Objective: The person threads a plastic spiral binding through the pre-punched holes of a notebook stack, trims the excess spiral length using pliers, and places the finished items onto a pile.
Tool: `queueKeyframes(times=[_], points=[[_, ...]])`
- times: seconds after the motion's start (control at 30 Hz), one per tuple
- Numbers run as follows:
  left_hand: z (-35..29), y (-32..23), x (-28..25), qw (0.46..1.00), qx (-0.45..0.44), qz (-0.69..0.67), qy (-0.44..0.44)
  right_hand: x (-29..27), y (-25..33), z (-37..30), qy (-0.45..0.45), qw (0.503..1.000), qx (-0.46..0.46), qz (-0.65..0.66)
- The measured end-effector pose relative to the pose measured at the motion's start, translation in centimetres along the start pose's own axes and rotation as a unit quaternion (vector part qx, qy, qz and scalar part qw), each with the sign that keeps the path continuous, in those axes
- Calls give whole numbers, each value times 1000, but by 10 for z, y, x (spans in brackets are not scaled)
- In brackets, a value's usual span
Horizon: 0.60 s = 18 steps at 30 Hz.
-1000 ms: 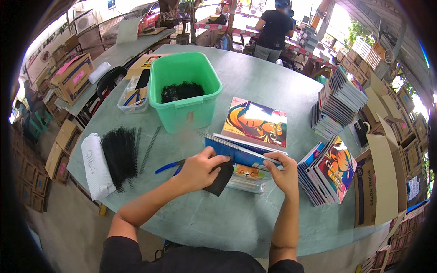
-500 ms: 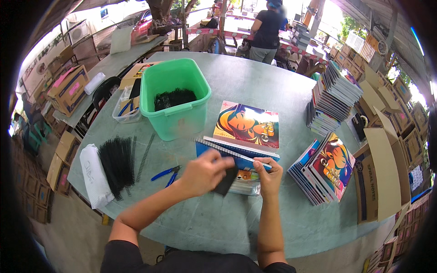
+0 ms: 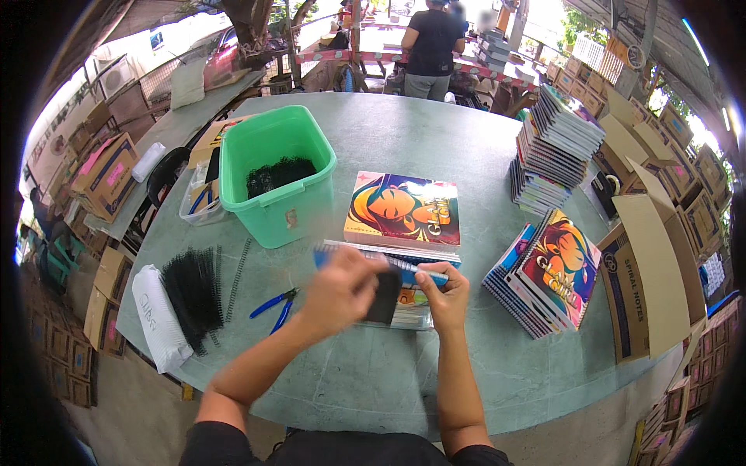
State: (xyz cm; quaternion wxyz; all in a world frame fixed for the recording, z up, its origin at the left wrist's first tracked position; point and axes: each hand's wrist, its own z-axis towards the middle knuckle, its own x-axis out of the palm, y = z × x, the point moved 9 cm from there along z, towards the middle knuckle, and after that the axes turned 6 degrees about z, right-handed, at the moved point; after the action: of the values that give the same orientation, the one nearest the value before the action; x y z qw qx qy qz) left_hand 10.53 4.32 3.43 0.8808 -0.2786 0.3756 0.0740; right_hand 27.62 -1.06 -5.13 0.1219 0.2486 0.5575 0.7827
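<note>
A notebook with a blue edge is held edge-up over the near middle of the table. My right hand pinches its right end between thumb and fingers. My left hand, smeared by motion, is at the left part of the same edge with its fingers bent; whether it grips anything is unclear. Below the left hand shows a flat black piece. Just beyond lies a stack of notebooks with a colourful face cover. Blue-handled cutting pliers rest left of my left hand.
A green bin holds black coils. Loose black spiral coils lie beside a white wrapped roll. At right are spiral notebooks, a tall notebook pile and an open carton. Another person stands beyond the table.
The whole view has shifted a little, so the table items sit further left. My left hand is still moving along the notebook's edge; my right hand keeps its hold.
</note>
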Motion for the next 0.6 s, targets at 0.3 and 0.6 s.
queueKeyframes(times=[0.3, 0.6], points=[[-3, -16, 41, 990, -6, 14, 142, 5, 0, 4, 62, 993, 17, 101], [19, -38, 6, 997, 20, 24, -70, 5, 0, 4, 76, 993, 27, 84]])
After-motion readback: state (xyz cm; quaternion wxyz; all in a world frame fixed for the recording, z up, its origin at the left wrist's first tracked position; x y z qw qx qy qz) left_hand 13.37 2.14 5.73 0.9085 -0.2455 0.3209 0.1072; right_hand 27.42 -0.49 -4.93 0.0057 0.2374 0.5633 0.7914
